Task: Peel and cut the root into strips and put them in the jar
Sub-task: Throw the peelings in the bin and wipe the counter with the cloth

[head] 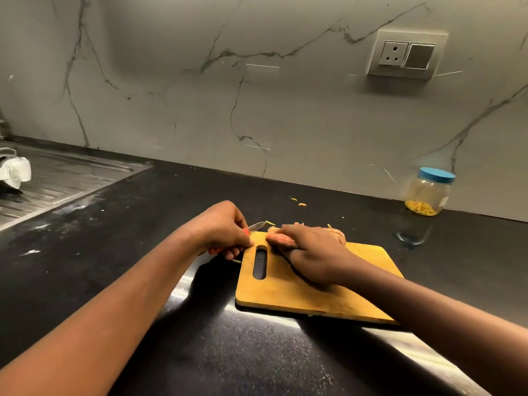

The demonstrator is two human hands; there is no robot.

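Our left hand (pixel 225 230) has its fingers clamped together round the orange handle of a small knife (pixel 257 225). The blade points toward three o'clock, at the root. Our right hand (pixel 311 252) lies over the root (pixel 335 233) at the twelve o'clock edge of the wooden cutting board (pixel 314 295), fingers curled down on it. Only tan ends of the root show past the knuckles.

The main danger, as we judge it, is the blade tip sitting just beside our right fingertips. The root looks knobby, so if it rolls under a push, the edge could skid into those fingers. We also cannot see how much of the root is under the hand, so a cut would be half blind.

The board rests on a glossy black countertop (pixel 143 252) and may slide under sideways pressure. Loose scraps (pixel 298 202) already lie at twelve o'clock beyond the board, so pieces can scatter. The jar (pixel 428 192), at two o'clock and well apart, has its blue lid (pixel 436 175) on, so carried strips could drop on the way.
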